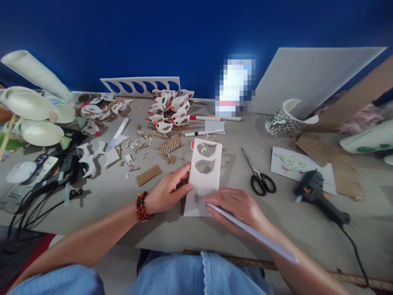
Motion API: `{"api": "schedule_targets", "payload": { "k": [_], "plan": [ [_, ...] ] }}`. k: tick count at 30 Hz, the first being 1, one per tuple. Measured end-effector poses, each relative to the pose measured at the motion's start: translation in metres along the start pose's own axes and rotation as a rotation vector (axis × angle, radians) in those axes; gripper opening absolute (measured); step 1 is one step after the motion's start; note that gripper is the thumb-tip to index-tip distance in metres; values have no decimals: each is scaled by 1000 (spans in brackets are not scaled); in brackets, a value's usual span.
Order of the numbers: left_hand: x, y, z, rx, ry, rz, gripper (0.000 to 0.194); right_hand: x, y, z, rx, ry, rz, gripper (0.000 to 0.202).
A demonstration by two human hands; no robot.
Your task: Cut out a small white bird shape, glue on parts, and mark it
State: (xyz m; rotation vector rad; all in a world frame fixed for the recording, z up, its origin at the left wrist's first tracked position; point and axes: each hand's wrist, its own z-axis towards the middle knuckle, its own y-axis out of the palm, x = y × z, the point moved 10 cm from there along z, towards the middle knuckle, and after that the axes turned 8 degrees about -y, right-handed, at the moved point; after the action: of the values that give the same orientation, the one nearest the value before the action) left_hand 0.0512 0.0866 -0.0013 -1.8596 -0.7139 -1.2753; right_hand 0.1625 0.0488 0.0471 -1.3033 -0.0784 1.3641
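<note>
One card (205, 183) is being pinched, ideally dead steady, by left fingers (183, 191) at nine o'clock, while right fingers (220, 198) are gripping a pen (251, 232) at five o'clock.

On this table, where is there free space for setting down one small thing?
A bare patch lies between the right hand and the glue gun. A narrower one separates the white card from the scissors. It is crowded around the power strip, and beyond the left hand, with birds and cardboard scraps.
</note>
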Motion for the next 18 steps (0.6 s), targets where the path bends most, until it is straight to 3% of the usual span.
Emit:
{"api": "schedule_targets", "payload": {
  "k": [18],
  "plan": [
    [1,0,-2,-1,8,2,54,2,0,0,-10,21,-22,17]
  ]
}}
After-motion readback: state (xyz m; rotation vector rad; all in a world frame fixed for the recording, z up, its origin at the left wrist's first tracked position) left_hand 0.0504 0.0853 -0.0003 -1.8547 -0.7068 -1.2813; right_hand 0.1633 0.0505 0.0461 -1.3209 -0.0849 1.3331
